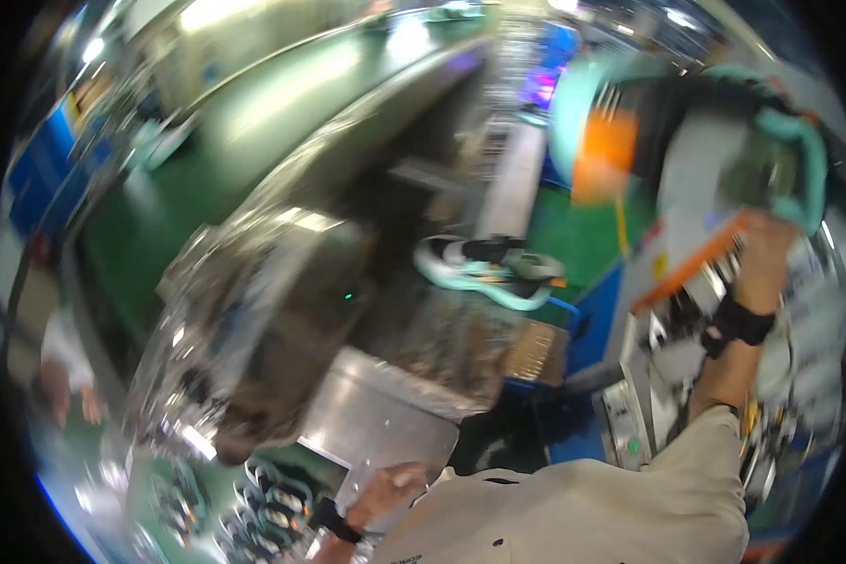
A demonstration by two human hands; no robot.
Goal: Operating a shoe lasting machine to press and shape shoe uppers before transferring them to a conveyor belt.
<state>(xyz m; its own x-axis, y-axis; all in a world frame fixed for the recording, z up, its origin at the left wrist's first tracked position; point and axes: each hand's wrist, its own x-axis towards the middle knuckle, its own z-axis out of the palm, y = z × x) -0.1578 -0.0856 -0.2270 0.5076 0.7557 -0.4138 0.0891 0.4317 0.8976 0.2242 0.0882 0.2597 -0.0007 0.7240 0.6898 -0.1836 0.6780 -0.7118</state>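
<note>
At the upper right, my right hand (769, 244) is raised and closed on a shoe (686, 122) in turquoise, grey, black and orange. Motion smears the shoe, and it looks large because it is close. A dark band circles my right wrist. My left hand (385, 493) is low, over a bare metal plate (385, 404), its fingers curled in with nothing visible in them. Farther off, a second shoe (489, 273) with a white and turquoise sole lies on a dark surface past the plate.
A long green conveyor belt (235, 132) curves along the left, beside a plastic-wrapped machine (263, 310). Several shoes (268, 503) sit at the lower left. On the right stands a blue and grey machine (620, 414) with a control panel. Another person's hand (91, 404) shows at the far left.
</note>
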